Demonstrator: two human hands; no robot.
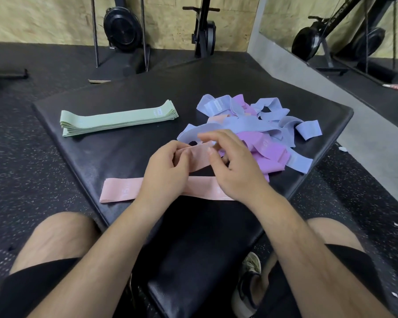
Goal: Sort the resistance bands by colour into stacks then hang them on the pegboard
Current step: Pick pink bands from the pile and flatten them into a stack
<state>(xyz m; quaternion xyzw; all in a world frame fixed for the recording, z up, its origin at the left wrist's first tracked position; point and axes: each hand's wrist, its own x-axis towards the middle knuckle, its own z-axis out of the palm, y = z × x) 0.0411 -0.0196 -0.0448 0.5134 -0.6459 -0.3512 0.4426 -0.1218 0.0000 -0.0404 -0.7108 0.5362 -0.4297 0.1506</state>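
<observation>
Your left hand [168,171] and right hand [234,166] pinch a pink band [198,159]; greens [117,121] stacked at 10 o'clock, pile [262,134] at 2 o'clock unsorted.

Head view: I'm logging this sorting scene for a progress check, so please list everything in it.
green bands: one neat stack, pale green, bench far left
unsorted pile: many bands, blue, purple, some pink, bench right
flat pink band: at least one, pink, bench near edge
held pink band: one, pink, between both hands
bench: one, black, centre
exercise machines: at least two, black, far wall
shoe: one, dark, under bench
left hand: grips held pink band
right hand: pinches held pink band
</observation>
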